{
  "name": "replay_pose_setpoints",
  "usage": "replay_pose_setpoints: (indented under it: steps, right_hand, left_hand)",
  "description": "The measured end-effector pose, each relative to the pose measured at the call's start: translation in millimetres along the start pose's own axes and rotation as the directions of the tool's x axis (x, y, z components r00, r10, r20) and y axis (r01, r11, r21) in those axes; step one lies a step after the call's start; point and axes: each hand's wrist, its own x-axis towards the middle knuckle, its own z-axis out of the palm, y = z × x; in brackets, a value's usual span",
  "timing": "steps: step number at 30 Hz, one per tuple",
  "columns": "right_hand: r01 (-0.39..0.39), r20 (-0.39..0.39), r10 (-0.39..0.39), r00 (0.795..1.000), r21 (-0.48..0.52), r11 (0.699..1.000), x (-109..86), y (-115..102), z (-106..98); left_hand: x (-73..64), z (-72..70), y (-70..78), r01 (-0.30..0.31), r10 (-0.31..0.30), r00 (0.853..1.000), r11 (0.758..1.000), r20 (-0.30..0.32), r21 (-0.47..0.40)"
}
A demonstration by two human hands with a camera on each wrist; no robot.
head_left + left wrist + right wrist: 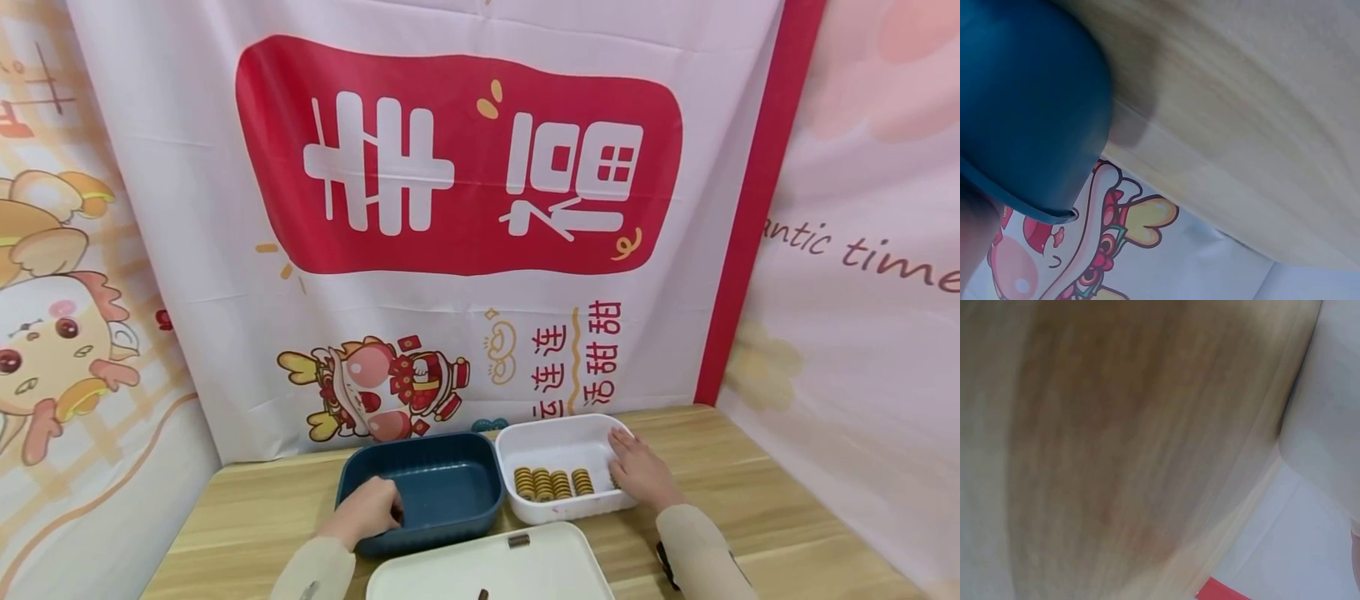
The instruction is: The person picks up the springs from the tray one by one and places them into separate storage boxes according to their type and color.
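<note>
My left hand (367, 510) reaches over the left wall of a dark blue bin (498, 492), its fingers bent down inside. I cannot tell whether it holds anything, since the fingertips are hidden. My right hand (641, 468) lies over the right side of a white bin (543, 429), its visible fingers fairly straight along the inner wall. Several short stacks of round, yellow-brown sandwich cookies (542, 483) stand in a row along that bin's front. Part of another stack (616, 482) shows beside the right hand, mostly covered by it.
An off-white tray (435, 575) lies in front of the bins. On it are a dark brown ridged stack (519, 541) and a smaller dark brown piece (483, 594). The wooden table (795, 517) meets a printed cloth (465, 325) behind the bins.
</note>
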Motion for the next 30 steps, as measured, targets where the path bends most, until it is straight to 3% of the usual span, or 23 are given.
replay_pose_setpoints:
  steps: [6,13,21,30]
  right_hand:
    - [0.009,-0.003,-0.008,1.000,0.009,1.000,-0.1,-0.2,-0.1]
    - [0.018,-0.024,-0.018,1.000,0.006,1.000,-0.6,-0.1,0.3]
    - [0.008,0.010,-0.008,1.000,0.005,1.000,-0.4,-0.5,0.1]
    - [0.005,-0.001,-0.005,1.000,0.007,1.000,0.4,0.6,0.8]
  left_hand:
    - [2.4,0.2,2.0,0.048,-0.050,0.998,0.997,0.025,0.058]
    - [4.1,1.1,2.2,0.048,-0.049,0.999,0.996,0.013,0.080]
    - [5.0,2.4,-3.4,0.056,-0.055,0.998,0.995,-0.012,0.086]
    - [13.0,5.5,-8.0,0.128,-0.124,0.992,0.979,-0.034,0.160]
